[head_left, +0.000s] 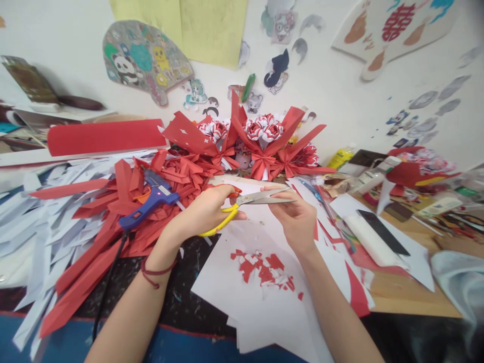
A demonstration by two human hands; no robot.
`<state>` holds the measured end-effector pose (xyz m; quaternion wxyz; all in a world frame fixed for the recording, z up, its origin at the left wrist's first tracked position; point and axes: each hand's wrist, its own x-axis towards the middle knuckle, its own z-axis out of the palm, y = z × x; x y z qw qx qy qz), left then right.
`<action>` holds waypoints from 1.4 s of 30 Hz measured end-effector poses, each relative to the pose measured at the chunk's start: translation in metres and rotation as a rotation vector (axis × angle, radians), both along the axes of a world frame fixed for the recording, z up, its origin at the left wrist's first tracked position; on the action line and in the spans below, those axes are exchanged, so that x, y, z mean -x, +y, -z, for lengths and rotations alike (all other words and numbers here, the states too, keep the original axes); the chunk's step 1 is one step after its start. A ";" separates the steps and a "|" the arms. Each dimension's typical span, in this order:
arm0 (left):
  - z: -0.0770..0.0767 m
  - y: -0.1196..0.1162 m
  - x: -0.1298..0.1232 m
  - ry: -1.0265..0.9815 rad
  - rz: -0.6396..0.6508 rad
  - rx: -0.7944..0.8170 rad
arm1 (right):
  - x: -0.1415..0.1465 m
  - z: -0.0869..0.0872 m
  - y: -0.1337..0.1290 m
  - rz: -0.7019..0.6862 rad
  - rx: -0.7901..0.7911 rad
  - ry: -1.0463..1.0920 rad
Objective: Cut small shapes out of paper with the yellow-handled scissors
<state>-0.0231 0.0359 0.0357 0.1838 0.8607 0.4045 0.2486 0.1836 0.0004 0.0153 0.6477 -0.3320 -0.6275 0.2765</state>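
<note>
Gripping the scissors [247, 198] at the yellow loop end: left hand [207, 209], fingers curled round the handles. Right hand [297, 217]: fingers bent and gathered at the blade end. The blades pass in front of them, so I cannot tell whether they pinch a small piece or touch the steel.

Key relation: scissors span the gap between the two hands, long axis nearly crosswise to the person, tips to the right and angled slightly away. Blades a little apart, a narrow V that opens toward the right fingers. Left hand nearer the pivot, right hand nearer the tips. Scissors are held up over the white sheet [221, 287], not resting on it.

Nearer the person, between the forearms: loose red and white scraps [274, 261] on that sheet.

Left of the left hand: glue gun [161, 190], lying on red strips [86, 282]; white strips [22, 227] farther left.

Beyond the hands: red-wrapped bouquets [262, 164] in a row.

Far right, well apart from the right hand: phone [381, 232], above the bare wood of the desk [412, 301].
</note>
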 end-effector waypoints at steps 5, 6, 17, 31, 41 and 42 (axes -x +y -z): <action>0.000 0.000 0.000 -0.007 0.005 0.000 | 0.001 0.000 0.000 0.001 0.000 0.005; 0.000 0.000 0.000 -0.010 0.008 0.000 | 0.001 0.000 -0.001 0.001 -0.003 0.006; 0.001 -0.001 0.000 -0.049 0.024 0.004 | 0.002 -0.002 -0.002 0.036 0.007 -0.012; 0.002 -0.001 -0.001 -0.014 0.009 0.003 | 0.002 -0.002 -0.003 0.042 0.000 -0.015; 0.004 -0.001 -0.004 -0.038 0.009 -0.001 | 0.004 -0.003 -0.004 0.060 -0.005 -0.008; 0.004 -0.001 -0.005 -0.038 0.013 0.000 | 0.005 -0.003 -0.004 0.065 0.000 -0.006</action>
